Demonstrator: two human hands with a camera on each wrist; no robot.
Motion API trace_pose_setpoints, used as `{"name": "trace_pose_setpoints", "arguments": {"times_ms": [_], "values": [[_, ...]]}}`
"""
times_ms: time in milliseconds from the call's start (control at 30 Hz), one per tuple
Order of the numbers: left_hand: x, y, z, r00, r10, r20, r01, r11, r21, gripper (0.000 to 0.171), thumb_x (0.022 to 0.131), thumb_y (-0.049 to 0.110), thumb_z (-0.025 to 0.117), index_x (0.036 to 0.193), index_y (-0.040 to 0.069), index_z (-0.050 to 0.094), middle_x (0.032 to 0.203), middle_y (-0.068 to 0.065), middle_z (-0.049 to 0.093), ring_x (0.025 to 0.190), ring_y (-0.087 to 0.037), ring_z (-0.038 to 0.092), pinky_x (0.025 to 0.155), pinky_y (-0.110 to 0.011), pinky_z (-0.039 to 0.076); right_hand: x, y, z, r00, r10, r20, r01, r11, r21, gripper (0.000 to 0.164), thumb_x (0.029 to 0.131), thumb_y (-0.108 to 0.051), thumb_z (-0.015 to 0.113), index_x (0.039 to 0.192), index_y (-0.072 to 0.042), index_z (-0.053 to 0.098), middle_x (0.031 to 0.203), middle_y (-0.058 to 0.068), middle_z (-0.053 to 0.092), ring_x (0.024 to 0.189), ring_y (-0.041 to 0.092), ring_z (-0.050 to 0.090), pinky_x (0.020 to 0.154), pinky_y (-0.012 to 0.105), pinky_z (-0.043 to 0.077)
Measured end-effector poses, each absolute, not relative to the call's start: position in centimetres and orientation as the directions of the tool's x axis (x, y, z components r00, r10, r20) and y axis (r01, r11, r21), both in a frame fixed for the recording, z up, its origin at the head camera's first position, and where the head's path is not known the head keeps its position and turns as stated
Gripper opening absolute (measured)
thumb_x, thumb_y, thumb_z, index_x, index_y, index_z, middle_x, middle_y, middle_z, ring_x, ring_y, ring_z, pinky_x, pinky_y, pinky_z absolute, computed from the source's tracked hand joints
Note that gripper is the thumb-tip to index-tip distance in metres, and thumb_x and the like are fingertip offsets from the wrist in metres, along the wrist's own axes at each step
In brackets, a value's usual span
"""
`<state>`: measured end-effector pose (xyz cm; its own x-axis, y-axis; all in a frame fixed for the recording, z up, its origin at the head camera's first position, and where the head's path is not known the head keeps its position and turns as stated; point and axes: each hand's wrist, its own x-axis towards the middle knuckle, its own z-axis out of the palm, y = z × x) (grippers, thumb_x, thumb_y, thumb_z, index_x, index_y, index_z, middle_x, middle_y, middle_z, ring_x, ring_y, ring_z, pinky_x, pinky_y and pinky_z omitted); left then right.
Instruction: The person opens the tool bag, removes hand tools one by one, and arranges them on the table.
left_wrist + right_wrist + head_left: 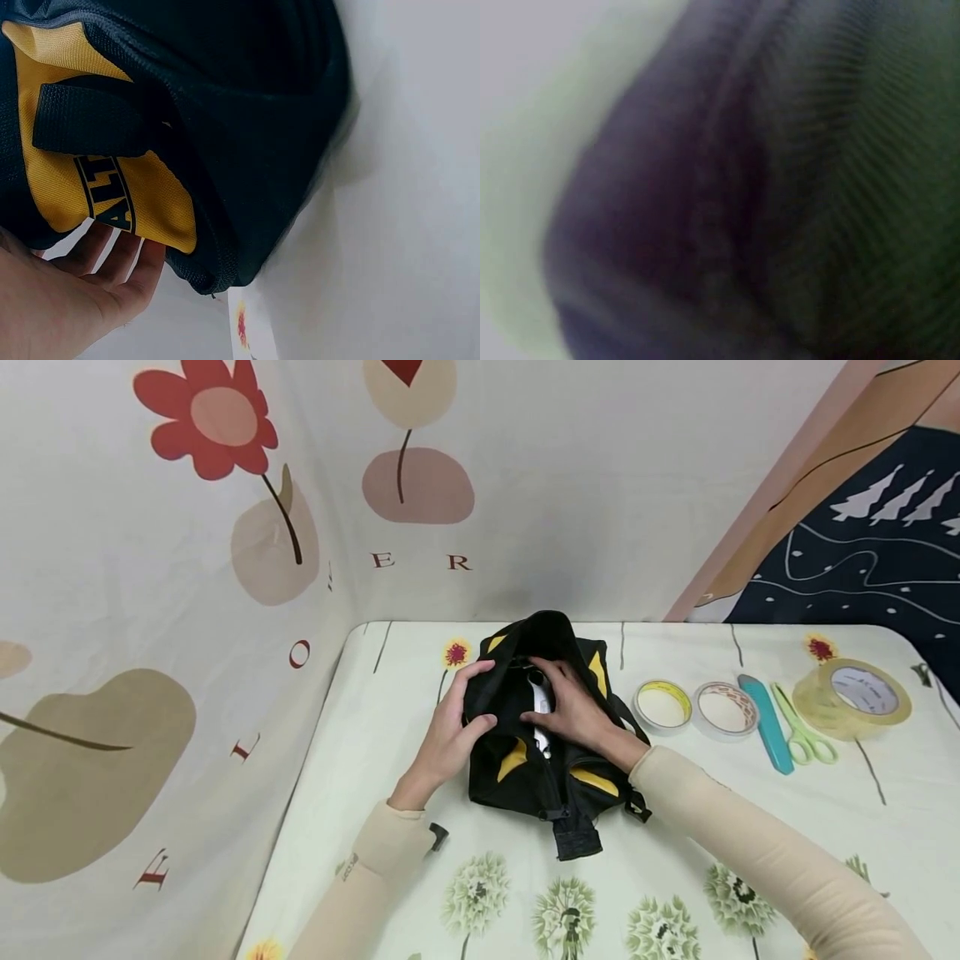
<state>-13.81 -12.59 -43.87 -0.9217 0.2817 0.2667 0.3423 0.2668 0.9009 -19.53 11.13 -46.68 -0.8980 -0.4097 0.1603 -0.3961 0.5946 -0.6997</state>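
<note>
A black bag (pixel 517 777) with yellow panels lies on the table, its mouth gaping toward me. At its left side my left hand (pixel 450 727) grips the edge, thumb at the opening; in the left wrist view its fingers (pixel 139 270) go behind a yellow panel (pixel 56 176). My right hand (pixel 576 710) reaches into the mouth, thumb and index finger curved round a slim white object (pixel 542 700) with a dark spot near its top. Its other fingers are hidden. The right wrist view is blurred, filled by dark ribbed fabric (pixel 840 195).
Right of the bag stand a yellow-lined tape roll (pixel 663 705) and another tape roll (pixel 726 708). Farther right are a teal utility knife (pixel 767 722), green scissors (pixel 802 735) and a large clear tape roll (pixel 851 697). A printed cloth wall (pixel 540 552) rises behind the table.
</note>
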Motion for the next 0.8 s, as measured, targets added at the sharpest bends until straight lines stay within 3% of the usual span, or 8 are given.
{"name": "trace_pose_setpoints", "arguments": {"times_ms": [100, 233, 533, 800], "values": [[-13.9, -12.54, -43.9, -0.921, 0.284, 0.267, 0.344, 0.268, 0.9, 0.072, 0.095, 0.007, 0.056, 0.166, 0.006, 0.04, 0.172, -0.011, 0.044, 0.162, -0.027, 0.034, 0.133, -0.057, 0.023, -19.64, 11.02, -46.78, -0.905, -0.399, 0.144, -0.376, 0.596, -0.709, 0.096, 0.088, -0.013, 0.093, 0.167, 0.001, 0.04, 0.159, 0.032, 0.048, 0.146, 0.047, 0.046, 0.12, 0.06, 0.042], [-13.93, -12.51, -43.91, -0.919, 0.287, 0.269, 0.346, 0.265, 0.9, 0.073, 0.095, 0.006, 0.056, 0.166, 0.006, 0.04, 0.172, -0.011, 0.044, 0.162, -0.029, 0.034, 0.132, -0.059, 0.024, -19.73, 10.97, -46.93, -0.908, -0.396, 0.14, -0.368, 0.591, -0.718, 0.097, 0.087, -0.013, 0.094, 0.167, 0.002, 0.04, 0.164, 0.03, 0.046, 0.152, 0.047, 0.042, 0.124, 0.06, 0.038], [-13.82, -12.61, -44.06, -0.923, 0.28, 0.265, 0.342, 0.279, 0.897, 0.071, 0.096, 0.007, 0.057, 0.166, 0.006, 0.04, 0.171, -0.011, 0.045, 0.164, -0.026, 0.032, 0.134, -0.056, 0.022, -19.93, 11.02, -47.16, -0.903, -0.412, 0.122, -0.356, 0.559, -0.749, 0.092, 0.087, -0.004, 0.086, 0.166, 0.002, 0.041, 0.159, 0.03, 0.049, 0.14, 0.045, 0.05, 0.116, 0.06, 0.045], [-13.83, -12.59, -44.01, -0.914, 0.291, 0.283, 0.363, 0.276, 0.89, 0.072, 0.096, 0.005, 0.057, 0.166, 0.005, 0.04, 0.171, -0.012, 0.045, 0.163, -0.028, 0.034, 0.133, -0.057, 0.023, -19.82, 11.38, -47.16, -0.897, -0.422, 0.135, -0.357, 0.507, -0.785, 0.09, 0.083, 0.003, 0.078, 0.166, -0.003, 0.044, 0.138, 0.026, 0.058, 0.123, 0.042, 0.057, 0.103, 0.057, 0.05]]}}
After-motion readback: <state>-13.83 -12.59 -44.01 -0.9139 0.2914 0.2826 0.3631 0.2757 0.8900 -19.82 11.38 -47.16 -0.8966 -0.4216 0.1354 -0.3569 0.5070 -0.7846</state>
